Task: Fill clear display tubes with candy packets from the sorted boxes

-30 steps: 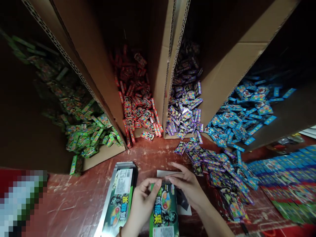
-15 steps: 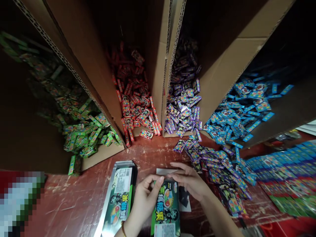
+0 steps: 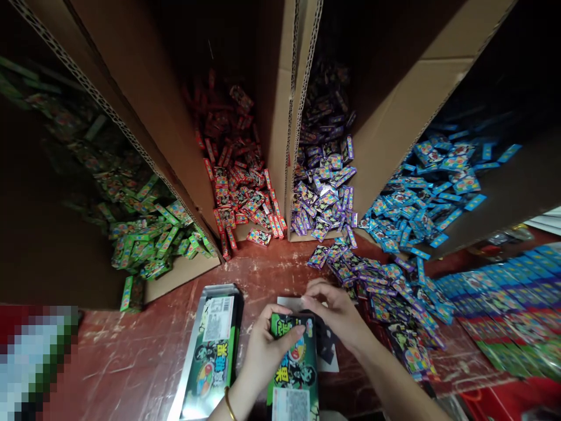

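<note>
My left hand [image 3: 274,348] is closed around the top of a flat green-and-black candy box [image 3: 291,368], its thumb across the printed front. A white label with small print covers the box's lower part. Just right of the box's top edge, my right hand [image 3: 335,310] has thumb and fingers pinched together. Whatever they hold, if anything, is too small or hidden to name. Beneath that hand lies a white sheet [image 3: 332,363] with dark patches, partly covered by the box. To the left, a matching box [image 3: 213,356] rests in a shiny metal-looking tray [image 3: 183,383].
Upright cardboard cartons [image 3: 372,123] hold loose small packets: green [image 3: 162,234], red [image 3: 245,196], purple [image 3: 326,193] and blue [image 3: 403,204]. Purple packets [image 3: 372,278] spill onto the red table [image 3: 258,266]. Rows of multicoloured packets [image 3: 512,310] lie at the right.
My left thumb has moved right across the box front. My right hand's fingers, stretched out over the box's top edge before, have drawn back right and curled into a pinch.
</note>
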The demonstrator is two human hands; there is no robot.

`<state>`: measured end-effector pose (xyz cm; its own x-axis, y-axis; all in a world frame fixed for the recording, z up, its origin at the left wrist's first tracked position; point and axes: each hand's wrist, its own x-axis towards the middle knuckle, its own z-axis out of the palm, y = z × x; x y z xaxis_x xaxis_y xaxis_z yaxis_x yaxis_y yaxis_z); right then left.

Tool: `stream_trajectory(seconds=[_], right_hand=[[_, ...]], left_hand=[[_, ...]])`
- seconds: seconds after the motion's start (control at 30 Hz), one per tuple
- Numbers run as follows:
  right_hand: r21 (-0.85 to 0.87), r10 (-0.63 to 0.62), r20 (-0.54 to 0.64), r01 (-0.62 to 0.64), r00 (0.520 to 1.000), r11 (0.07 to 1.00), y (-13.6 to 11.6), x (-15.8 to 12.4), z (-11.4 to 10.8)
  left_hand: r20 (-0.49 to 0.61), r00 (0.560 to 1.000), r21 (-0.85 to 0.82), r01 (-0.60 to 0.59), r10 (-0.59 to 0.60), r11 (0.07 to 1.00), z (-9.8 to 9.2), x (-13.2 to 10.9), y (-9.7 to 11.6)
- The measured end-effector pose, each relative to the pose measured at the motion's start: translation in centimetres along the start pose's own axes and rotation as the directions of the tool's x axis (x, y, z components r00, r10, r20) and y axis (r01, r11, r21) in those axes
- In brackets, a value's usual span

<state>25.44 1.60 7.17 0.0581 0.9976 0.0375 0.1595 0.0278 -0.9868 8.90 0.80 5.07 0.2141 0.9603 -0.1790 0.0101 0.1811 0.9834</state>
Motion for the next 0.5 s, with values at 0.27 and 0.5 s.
stream_trajectory(seconds=[0.27,0.5], right_hand=[[-0.104,0.125,0.269,-0.1,0.955,0.989,-1.1,1.4,0.4],[-0.148,0.203,0.279,-0.167,0.938,0.975,-0.2,2.2,0.9]], left_hand=[[-0.058,0.997,0.12,-0.035,0.042,0.992,0.1,0.1,-0.1],[-0.027,0.997,0.195,-0.07,0.077,0.978,0.1,0.1,0.0]])
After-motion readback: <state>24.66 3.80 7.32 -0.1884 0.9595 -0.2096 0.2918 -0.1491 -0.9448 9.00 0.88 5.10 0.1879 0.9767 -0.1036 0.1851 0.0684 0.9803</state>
